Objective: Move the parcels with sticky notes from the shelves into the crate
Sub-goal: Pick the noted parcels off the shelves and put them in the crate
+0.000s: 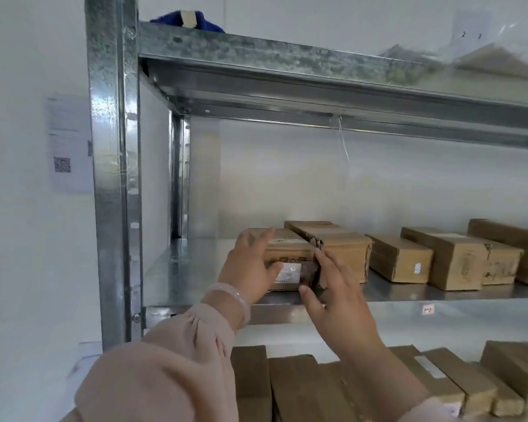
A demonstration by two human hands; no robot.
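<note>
Head view: my left hand (250, 266) grips the left end of a brown cardboard parcel (287, 249). The thumb is curled across its front face and the fingers lie over its top. My right hand (339, 296) is spread, with straight fingers pressed along the parcel's right side, in the narrow gap next to the neighbouring box (339, 242). The right thumb touches the parcel's lower front corner.

The parcel stands on the middle shelf (171, 269), close to the front edge and nearest the left end, with bare metal between it and the left corner post (110, 178). A white label shows on its front face; I cannot read it.

More boxes (451, 257) run in a row along the same shelf toward its right end. Another row of boxes (290, 388) lies on the shelf below. Something blue (189, 22) sits at the left end of the top shelf. A printed sheet (69, 144) hangs on the wall left of the post. A pale bangle (229, 295) sits on my left wrist above a pink sleeve (171, 360).
</note>
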